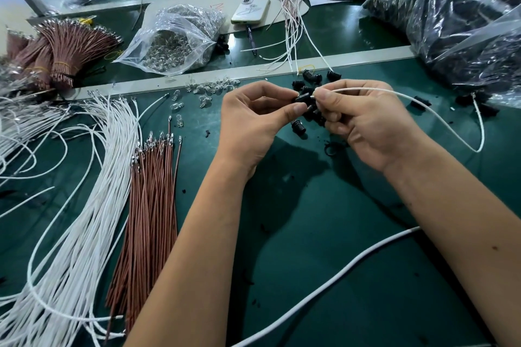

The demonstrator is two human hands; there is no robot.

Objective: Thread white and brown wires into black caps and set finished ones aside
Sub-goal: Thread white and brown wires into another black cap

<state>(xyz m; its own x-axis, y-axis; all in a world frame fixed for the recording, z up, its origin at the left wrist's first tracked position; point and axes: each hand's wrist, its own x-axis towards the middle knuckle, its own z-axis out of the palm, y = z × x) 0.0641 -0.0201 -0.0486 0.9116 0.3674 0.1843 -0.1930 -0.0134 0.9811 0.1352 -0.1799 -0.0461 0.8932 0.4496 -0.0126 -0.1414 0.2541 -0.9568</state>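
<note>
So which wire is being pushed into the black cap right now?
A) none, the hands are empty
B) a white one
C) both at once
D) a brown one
B: the right hand pinches a white wire whose end meets the black cap held by the left hand; the brown wires lie on the table.

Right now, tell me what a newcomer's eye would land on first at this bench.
First, the two hands at centre: the left hand pinches a black cap while the right hand feeds a white wire into it. Next, the fan of loose white wires and the brown wire bundle lying at the left on the green mat. At the far right sits a big plastic bag of black parts.
</note>
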